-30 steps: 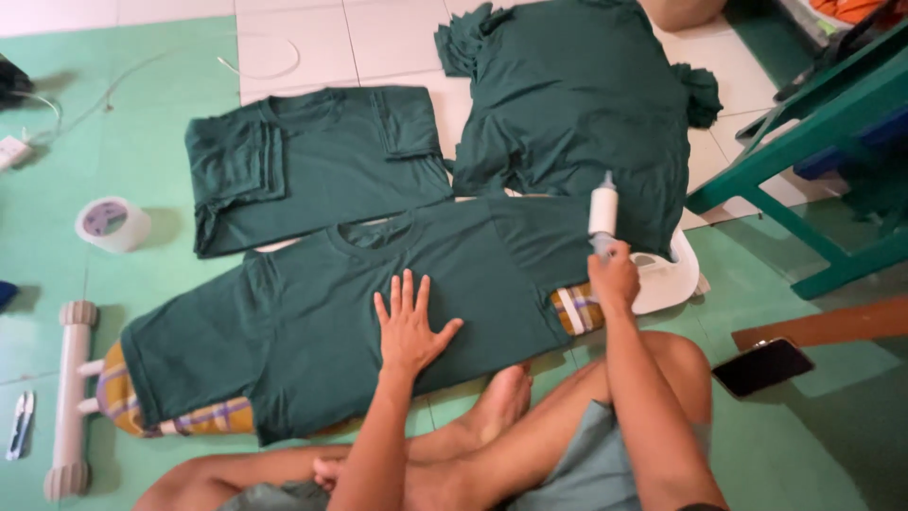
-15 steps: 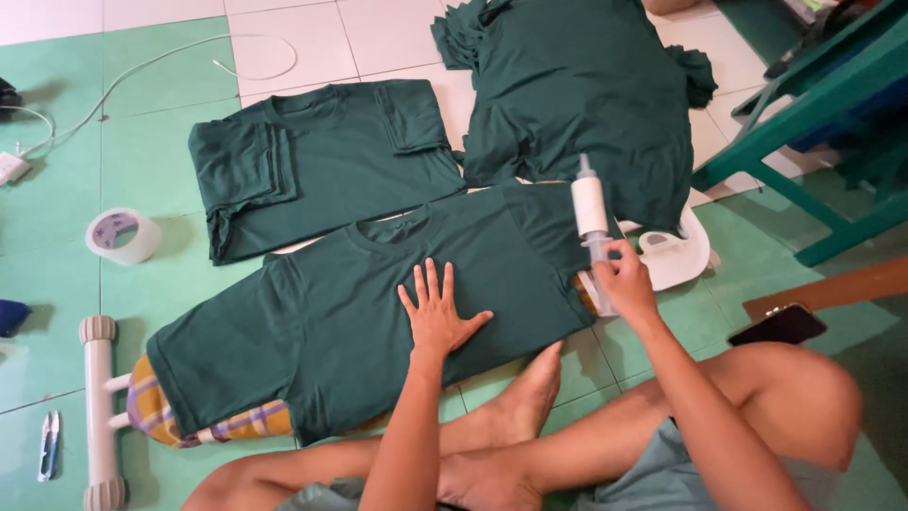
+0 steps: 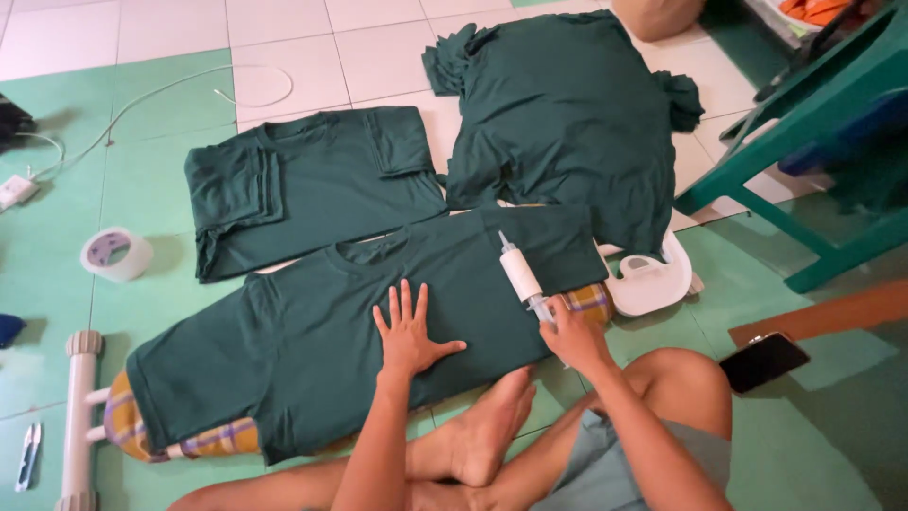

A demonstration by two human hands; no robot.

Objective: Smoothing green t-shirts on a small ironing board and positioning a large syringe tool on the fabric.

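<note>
The left hand (image 3: 409,331) lay flat and unclenched on the green shirt (image 3: 359,331), which mostly hid the plaid board (image 3: 180,437) beneath; the right hand (image 3: 572,333) grasped a white syringe-like tool (image 3: 521,274) at the shirt's edge.

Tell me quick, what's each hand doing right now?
Left hand: open, fingers spread, flat on the green t-shirt.
Right hand: closed around the white syringe-like tool.

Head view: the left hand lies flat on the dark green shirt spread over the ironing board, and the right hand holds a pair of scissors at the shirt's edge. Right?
Not quite. The head view shows the right hand holding a white roller tool, not scissors. The left hand does lie flat on the dark green shirt spread over the ironing board.
</note>
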